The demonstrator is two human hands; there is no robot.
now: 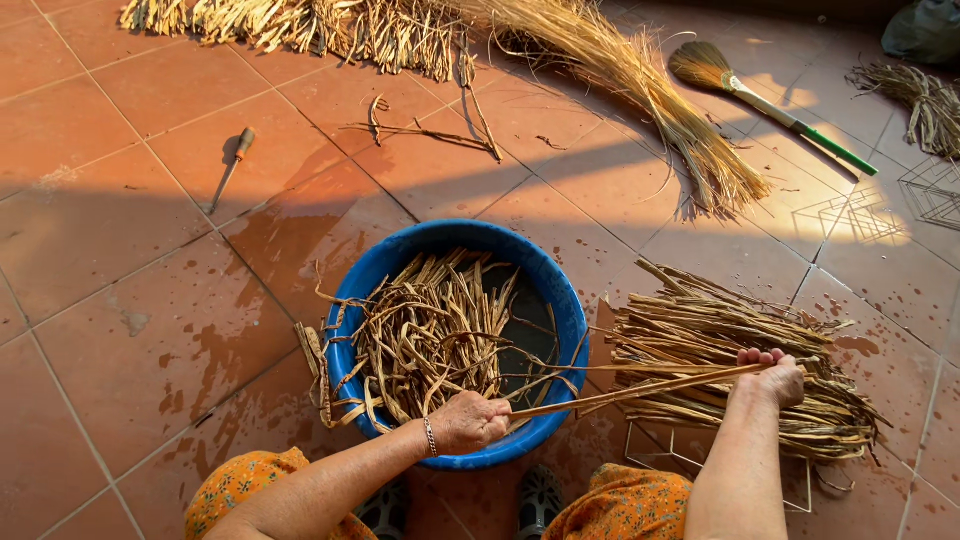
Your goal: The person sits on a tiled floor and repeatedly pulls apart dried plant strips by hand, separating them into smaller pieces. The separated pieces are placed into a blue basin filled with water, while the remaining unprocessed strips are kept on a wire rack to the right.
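Straw-coloured, a long dried plant strip (640,388) stretches between both hands above the near rim of the blue plastic basin (560,290) on the tiled floor (120,230). It looks light, thin and pliable, probably damp, likely to fray or split, so best gripped near each end. The left hand (468,422) has its fingers clenched round one end over the basin's soaked strips (425,330). The right hand (772,378) curls closed on the other end, resting on a bundle of strips (720,330). Farther off lie a grass sheaf (640,80), broom (760,100) and small tool (230,165).
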